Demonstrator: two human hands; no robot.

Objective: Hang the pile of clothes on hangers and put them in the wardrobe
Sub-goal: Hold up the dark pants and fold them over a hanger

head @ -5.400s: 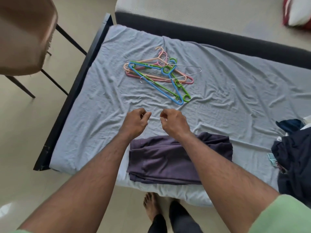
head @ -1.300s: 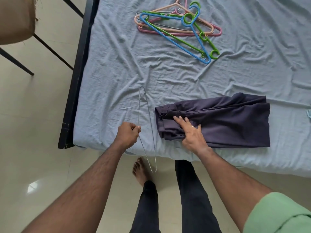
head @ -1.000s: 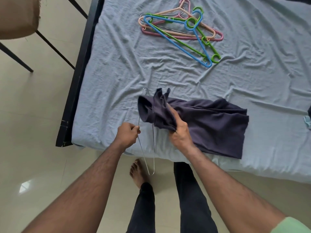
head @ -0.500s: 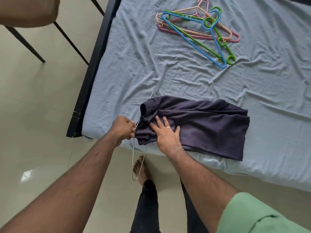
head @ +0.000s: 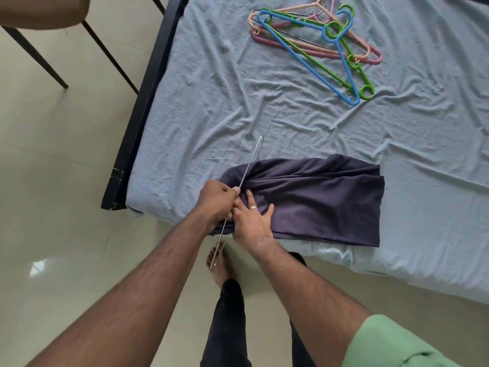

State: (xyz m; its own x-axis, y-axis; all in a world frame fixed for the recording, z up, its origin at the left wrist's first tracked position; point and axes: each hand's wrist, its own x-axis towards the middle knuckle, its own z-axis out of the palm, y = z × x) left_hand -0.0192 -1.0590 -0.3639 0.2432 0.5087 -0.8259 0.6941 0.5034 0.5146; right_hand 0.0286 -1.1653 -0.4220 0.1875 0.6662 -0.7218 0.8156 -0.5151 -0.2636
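Clearly the work is at an early stage, with the first garment only now going onto a hanger. At the left, a chair [head: 39, 11] stands on the tiled floor beside the dark bed frame [head: 148, 102]. Moving right, the person's left hand [head: 215, 201] is curled tightly round a thin wire hanger [head: 251, 162], which runs slantwise from over the sheet down past the bed's near edge to above a bare foot. Just beside it, touching, the right hand [head: 252, 225] lies with straight, spread fingers pressed flat on the folded dark purple garment [head: 317, 200], holding its left end down where the wire enters the cloth. Whether the fabric is fully draped over the hanger's bar cannot be told. The garment lies on the bed sheet [head: 211, 102] near the front edge. Farther right and back, the coloured plastic hangers [head: 317, 41] lie unused in a loose pile. By this view, seating this garment, hanging the remaining clothes and carrying all to the wardrobe remain; neither wardrobe nor clothes pile is in view.
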